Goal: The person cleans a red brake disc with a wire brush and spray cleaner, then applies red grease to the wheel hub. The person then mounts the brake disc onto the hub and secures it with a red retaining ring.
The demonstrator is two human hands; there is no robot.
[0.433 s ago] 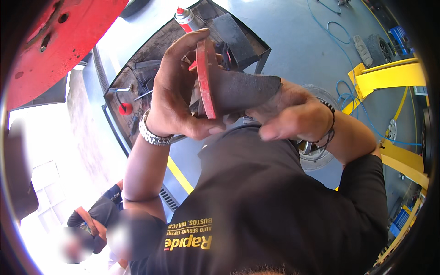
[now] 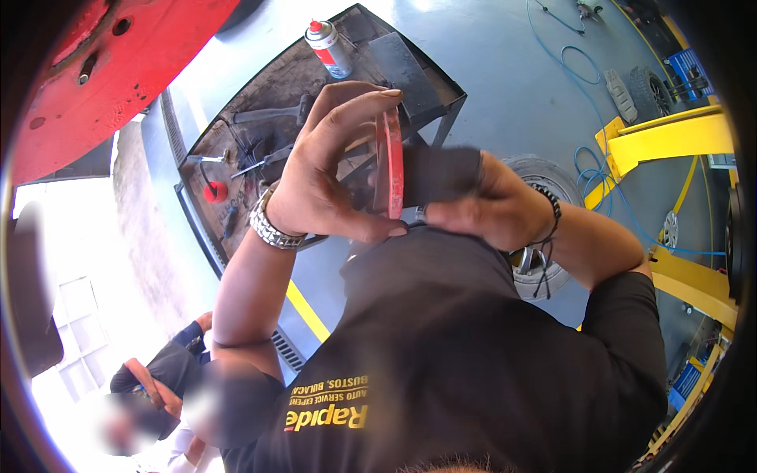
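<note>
My left hand (image 2: 327, 169), with a metal watch at its wrist, grips a red, slightly curved brake shoe (image 2: 396, 165) by its two ends, fingers on the far end and thumb on the near end. The shoe stands edge-on to me, so its faces are mostly hidden. My right hand (image 2: 501, 206), wearing a dark bracelet, is closed on a dark sheet of sandpaper (image 2: 441, 175). The sheet is blurred and lies against or just beside the shoe's right side; I cannot tell whether they touch.
Beyond my hands stands a dark work table (image 2: 355, 35) with a spray can (image 2: 329, 51), a red cap (image 2: 214, 191) and tools. A red panel (image 2: 102, 87) hangs at the upper left. A wheel (image 2: 544, 272) and yellow lift arm (image 2: 670, 135) are at the right; a person (image 2: 162, 370) is lower left.
Both hands have shifted slightly; the brake shoe has moved right and a little nearer me. The sandpaper has swung across the shoe's side, and more of the table shows.
</note>
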